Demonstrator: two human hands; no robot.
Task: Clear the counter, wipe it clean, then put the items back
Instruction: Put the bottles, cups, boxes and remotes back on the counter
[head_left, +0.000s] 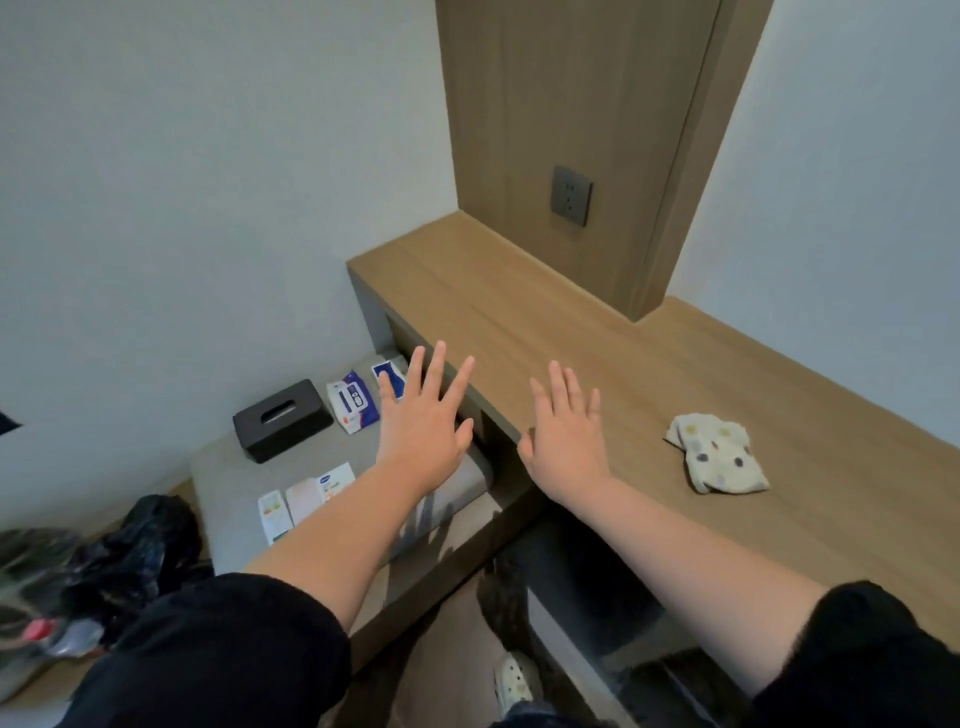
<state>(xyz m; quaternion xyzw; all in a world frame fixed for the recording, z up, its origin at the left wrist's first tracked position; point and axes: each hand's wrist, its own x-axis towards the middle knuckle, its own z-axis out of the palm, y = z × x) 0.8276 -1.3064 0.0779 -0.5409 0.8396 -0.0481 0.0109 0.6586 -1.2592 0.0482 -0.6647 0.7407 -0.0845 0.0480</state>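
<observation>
On the grey cushion (223, 483) — wipes pack (353, 406), print unreadable.

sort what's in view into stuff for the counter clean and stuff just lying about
Job: wooden counter; spotted cloth on it; black tissue box, wipes pack, blue packet and white sachets set on the grey seat.
Lying about: black plastic bag, wall socket, shoe.

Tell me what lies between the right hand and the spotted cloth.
Only bare wooden counter lies between the right hand and the spotted cloth, as the head view shows.
</observation>
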